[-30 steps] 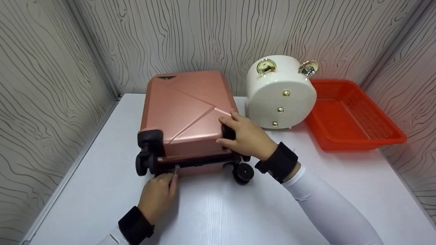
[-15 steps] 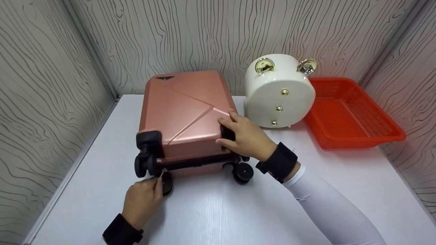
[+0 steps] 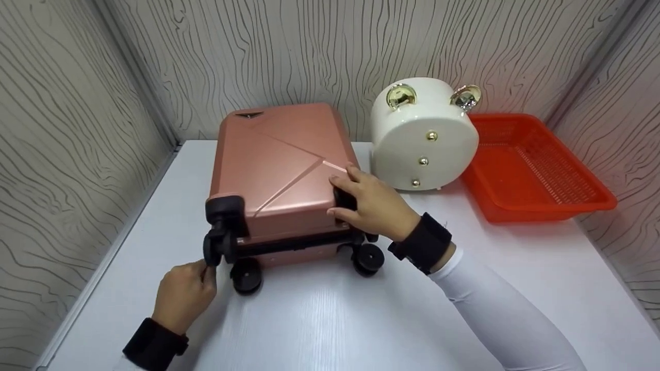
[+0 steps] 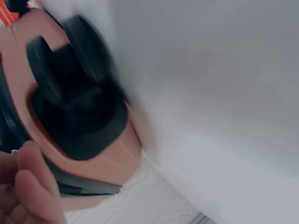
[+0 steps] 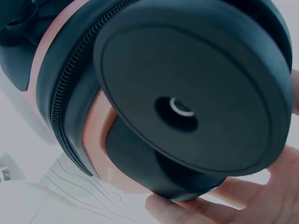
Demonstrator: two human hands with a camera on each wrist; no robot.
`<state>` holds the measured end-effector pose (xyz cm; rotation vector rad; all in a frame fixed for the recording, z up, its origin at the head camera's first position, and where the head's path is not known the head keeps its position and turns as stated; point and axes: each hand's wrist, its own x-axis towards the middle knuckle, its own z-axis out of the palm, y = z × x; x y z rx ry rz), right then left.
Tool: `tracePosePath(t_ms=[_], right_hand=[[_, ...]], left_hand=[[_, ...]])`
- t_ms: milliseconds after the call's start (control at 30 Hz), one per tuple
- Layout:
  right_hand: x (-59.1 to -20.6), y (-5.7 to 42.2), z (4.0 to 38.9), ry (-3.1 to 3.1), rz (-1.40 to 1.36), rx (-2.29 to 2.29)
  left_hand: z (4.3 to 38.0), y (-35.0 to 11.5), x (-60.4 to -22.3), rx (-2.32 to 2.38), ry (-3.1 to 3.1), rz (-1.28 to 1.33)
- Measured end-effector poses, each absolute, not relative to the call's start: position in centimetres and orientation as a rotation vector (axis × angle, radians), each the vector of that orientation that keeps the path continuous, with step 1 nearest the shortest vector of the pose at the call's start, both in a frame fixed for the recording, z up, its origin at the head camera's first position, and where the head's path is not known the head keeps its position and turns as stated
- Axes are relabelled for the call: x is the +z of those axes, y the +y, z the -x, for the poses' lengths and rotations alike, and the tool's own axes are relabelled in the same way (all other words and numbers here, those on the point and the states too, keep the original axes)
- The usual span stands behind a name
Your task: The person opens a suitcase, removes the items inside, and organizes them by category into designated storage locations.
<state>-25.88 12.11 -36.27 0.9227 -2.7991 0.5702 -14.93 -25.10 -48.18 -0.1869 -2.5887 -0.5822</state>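
A pink hard-shell suitcase [image 3: 283, 154] lies flat on the table, its wheeled end towards me. My left hand [image 3: 185, 293] is at its near left corner, beside the black wheels [image 3: 246, 276]. Thumb and forefinger pinch a zipper pull there; the wheel hides it in the head view, while a small metal bit shows by the fingertips in the left wrist view. My right hand [image 3: 379, 206] grips the near right corner, fingers on the top and thumb at the end face. In the right wrist view, a large black wheel [image 5: 191, 93] and the zipper [image 5: 60, 93] show at this corner.
A white rounded case [image 3: 425, 149] with gold ear-like parts and gold studs stands right of the suitcase. Beside it sits a red plastic basket [image 3: 557, 207]. Patterned wall panels [image 3: 309, 51] close off the white table [image 3: 330, 330] at the back and sides.
My left hand has slid leftwards along the suitcase's near end, drawing the zipper pull past the lower left wheel to the corner. The right hand keeps its hold in the same place.
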Motion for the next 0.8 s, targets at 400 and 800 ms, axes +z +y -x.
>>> tracePosePath(t_ms=[400,800], right_hand=[[-36.5,12.2,26.0,-2.795,-0.902,0.548],[-36.8,12.1,25.7,-2.806,-0.895,0.511]], left_hand=[[19.2,-28.3,-47.3,-0.642,-2.621,0.17],[23.7,-30.1,-46.7,-0.655,-2.822,0.135]])
